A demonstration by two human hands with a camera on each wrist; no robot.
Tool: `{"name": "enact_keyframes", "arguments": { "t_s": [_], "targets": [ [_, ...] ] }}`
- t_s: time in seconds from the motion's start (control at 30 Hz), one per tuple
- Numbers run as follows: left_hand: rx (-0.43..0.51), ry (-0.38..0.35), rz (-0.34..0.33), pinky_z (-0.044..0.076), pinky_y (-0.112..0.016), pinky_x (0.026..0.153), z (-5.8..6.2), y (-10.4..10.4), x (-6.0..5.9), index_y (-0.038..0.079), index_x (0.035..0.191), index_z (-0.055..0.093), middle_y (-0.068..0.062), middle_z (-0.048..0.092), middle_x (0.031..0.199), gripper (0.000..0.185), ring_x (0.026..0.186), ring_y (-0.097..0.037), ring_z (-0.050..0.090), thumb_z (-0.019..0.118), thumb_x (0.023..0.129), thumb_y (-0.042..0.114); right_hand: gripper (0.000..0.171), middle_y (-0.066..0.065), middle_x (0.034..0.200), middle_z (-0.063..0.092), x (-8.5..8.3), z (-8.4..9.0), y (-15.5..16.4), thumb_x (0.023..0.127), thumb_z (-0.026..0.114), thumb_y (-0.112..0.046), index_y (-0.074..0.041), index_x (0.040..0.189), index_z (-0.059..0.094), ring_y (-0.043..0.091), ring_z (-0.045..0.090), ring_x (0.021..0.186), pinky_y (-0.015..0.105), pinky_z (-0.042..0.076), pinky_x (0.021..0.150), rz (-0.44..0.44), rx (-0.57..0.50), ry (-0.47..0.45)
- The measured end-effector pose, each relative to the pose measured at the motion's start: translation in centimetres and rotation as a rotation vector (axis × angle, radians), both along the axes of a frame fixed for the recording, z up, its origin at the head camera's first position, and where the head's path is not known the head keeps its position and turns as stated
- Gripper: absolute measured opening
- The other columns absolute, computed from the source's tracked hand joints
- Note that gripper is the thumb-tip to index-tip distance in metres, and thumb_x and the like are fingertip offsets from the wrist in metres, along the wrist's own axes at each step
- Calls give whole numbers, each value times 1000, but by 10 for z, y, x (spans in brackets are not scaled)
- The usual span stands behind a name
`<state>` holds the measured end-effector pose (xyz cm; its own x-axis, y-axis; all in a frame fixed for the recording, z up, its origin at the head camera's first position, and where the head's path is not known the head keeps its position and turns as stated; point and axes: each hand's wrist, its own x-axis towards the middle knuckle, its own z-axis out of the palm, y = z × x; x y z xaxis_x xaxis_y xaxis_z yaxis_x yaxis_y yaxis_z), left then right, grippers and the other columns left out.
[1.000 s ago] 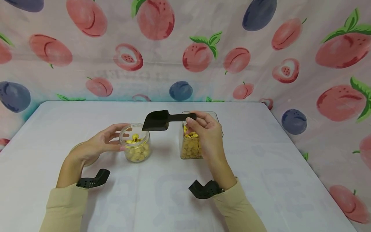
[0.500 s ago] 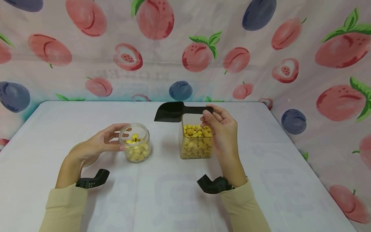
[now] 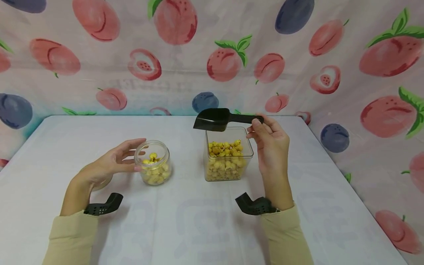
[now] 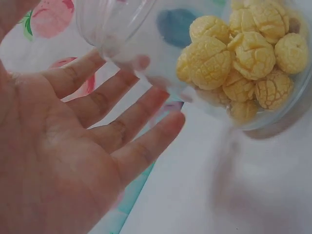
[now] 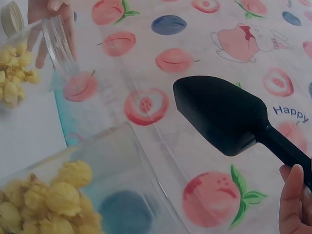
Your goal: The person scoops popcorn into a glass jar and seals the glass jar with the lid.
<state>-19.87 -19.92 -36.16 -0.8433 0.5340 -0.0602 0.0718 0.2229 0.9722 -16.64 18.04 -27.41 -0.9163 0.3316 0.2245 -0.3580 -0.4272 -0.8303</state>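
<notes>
Yellow popcorn (image 3: pixel 154 174) lies in a round glass jar (image 3: pixel 155 146). My left hand (image 3: pixel 110 162) holds the jar's left side, thumb in front and fingers reaching behind; its fingers (image 4: pixel 131 105) show beside the glass in the left wrist view. A black scoop (image 3: pixel 212 119) hangs level above the back of a square clear container (image 3: pixel 228 177), and no popcorn shows in it. My right hand (image 3: pixel 273 147) pinches the end of its handle. Heaped popcorn (image 3: pixel 226 150) fills the container's lower half. The right wrist view shows the scoop (image 5: pixel 219 109) from its underside.
A beige round lid (image 5: pixel 12 18) lies beyond the jar, mostly hidden by my left hand in the head view. White cloth covers the table (image 3: pixel 192 228). A fruit-print curtain (image 3: pixel 185 66) rises along the back and right edges.
My right hand has carried the scoop right and back, from beside the jar's rim to above the square container. My left hand and the jar have stayed in place.
</notes>
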Motion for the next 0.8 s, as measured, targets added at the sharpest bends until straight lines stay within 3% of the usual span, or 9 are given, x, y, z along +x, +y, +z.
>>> {"name": "enact_keyframes", "arguments": {
  "t_s": [0.07, 0.17, 0.33, 0.5, 0.8],
  "targets": [
    [45, 29, -2, 33, -33, 103, -11, -6, -8, 20, 147, 25, -7, 31, 148, 72, 129, -21, 38, 62, 87, 5, 18, 4, 70, 66, -1, 0, 3, 82, 67, -1, 1, 100, 64, 15, 61, 64, 21, 53, 56, -9, -25, 11],
    [64, 86, 22, 40, -17, 94, -7, -4, -7, 20, 147, 27, -4, 30, 149, 67, 131, -20, 36, 58, 89, 6, 19, 5, 71, 65, -2, 1, 8, 81, 69, -1, 2, 99, 64, 16, 61, 63, 21, 53, 56, -27, -57, 21],
    [49, 222, 119, 34, -10, 100, 29, 17, 12, 15, 144, 33, -1, 38, 142, 61, 131, -14, 35, 60, 89, 6, 18, 6, 69, 65, -3, 2, 15, 80, 70, -1, 1, 97, 64, 16, 60, 62, 21, 53, 56, -56, -83, 20],
    [81, 312, 228, 30, -10, 103, 47, 34, 21, 12, 140, 40, 1, 44, 140, 59, 129, -8, 38, 62, 87, 1, 21, 6, 69, 65, -3, 2, 22, 79, 71, -2, 1, 98, 65, 16, 60, 61, 20, 54, 57, -73, -98, 16],
    [69, 530, 356, 30, -14, 108, 60, 75, 30, 14, 139, 42, 2, 47, 138, 65, 128, -7, 40, 68, 81, -1, 18, 6, 68, 65, -5, 1, 31, 78, 71, -1, 1, 96, 66, 16, 59, 61, 20, 53, 58, -109, -109, 34]
  ]
}}
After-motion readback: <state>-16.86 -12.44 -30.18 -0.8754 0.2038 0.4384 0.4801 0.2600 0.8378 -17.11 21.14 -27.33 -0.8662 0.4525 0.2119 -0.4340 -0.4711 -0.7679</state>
